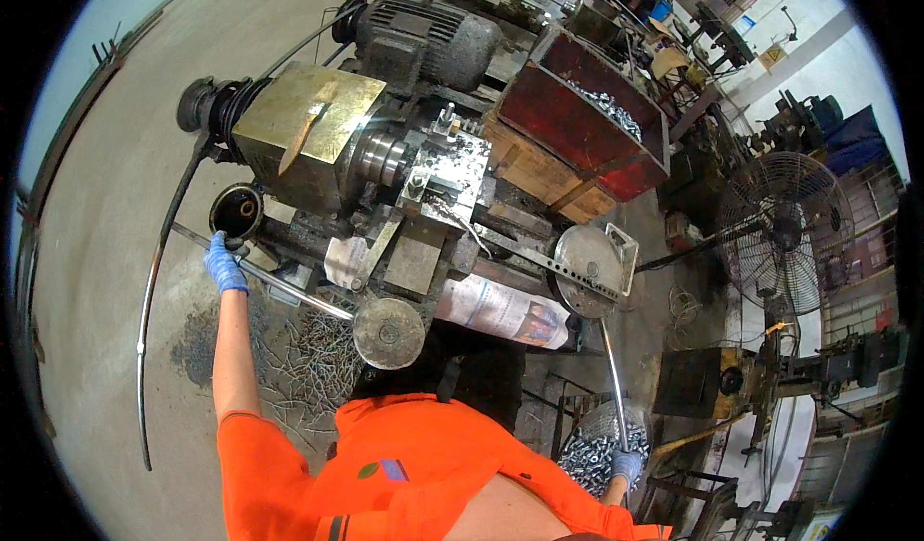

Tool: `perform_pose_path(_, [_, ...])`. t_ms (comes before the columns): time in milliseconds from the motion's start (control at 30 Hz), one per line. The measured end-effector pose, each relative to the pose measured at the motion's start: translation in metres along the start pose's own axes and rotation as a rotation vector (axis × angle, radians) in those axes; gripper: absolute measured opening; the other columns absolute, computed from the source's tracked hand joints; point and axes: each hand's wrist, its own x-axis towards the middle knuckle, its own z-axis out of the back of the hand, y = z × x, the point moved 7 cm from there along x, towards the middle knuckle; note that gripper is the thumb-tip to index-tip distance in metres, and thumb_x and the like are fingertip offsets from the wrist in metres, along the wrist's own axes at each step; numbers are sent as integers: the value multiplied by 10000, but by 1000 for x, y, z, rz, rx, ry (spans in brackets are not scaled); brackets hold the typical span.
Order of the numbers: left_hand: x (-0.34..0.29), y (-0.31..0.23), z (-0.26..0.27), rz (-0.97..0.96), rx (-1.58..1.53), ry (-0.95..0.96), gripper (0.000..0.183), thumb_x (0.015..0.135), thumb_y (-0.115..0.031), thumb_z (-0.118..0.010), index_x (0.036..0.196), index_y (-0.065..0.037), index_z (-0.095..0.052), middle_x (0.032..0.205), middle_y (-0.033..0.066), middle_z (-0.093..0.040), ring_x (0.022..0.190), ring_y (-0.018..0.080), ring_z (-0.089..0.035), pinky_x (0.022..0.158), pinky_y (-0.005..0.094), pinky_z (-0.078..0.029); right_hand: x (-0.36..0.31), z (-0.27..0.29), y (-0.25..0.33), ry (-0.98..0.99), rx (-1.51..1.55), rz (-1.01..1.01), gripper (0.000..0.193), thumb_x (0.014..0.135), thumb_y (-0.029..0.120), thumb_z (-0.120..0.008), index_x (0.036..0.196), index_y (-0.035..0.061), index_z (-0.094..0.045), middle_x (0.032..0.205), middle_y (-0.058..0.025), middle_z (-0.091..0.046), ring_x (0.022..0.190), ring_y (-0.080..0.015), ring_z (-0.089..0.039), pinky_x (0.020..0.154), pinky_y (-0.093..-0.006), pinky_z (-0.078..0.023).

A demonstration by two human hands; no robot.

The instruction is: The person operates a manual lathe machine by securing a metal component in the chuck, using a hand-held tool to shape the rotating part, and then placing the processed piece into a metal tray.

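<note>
My left hand (225,264), in a blue glove, is closed at a long metal bar (298,296), beside the rim of a round black cup (236,211). Its darkened fingertips are partly hidden against the cup. The bar runs down to a round metal disc (388,333) in front of me. At the lower right, my gloved right hand (626,466) is wrapped round a shiny metal lever (613,373). That lever rises toward a second round plate (585,270). Between the hands stands a greasy machine with a brass-coloured housing (308,117), a spindle (382,159) and a metal slide block (448,170).
A red bin (577,127) of small metal parts stands behind the machine. A basket of metal pieces (592,454) sits beside my right hand. Thin metal scraps (322,358) litter the floor. An electric motor (423,40) is at the back, a large fan (784,223) to the right.
</note>
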Motion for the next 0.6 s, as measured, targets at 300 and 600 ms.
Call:
perform_pose_path(300, [1, 0, -3, -5, -17, 18, 225, 828, -179, -569, 791, 43, -595, 607, 139, -608, 413, 206, -555, 391, 305, -479, 8, -14, -8, -79, 2, 48, 469, 655, 385, -683, 885, -23, -658, 915, -263, -630, 915, -380, -613, 806, -422, -480])
perform_pose_path(600, [0, -1, -5, -14, -24, 53, 216, 830, -183, -558, 845, 30, -590, 640, 138, -612, 472, 219, -575, 442, 316, -495, -3, -8, -7, -97, 70, 98, 481, 650, 358, -680, 887, -57, -623, 911, -294, -613, 902, -411, -600, 798, -433, -473])
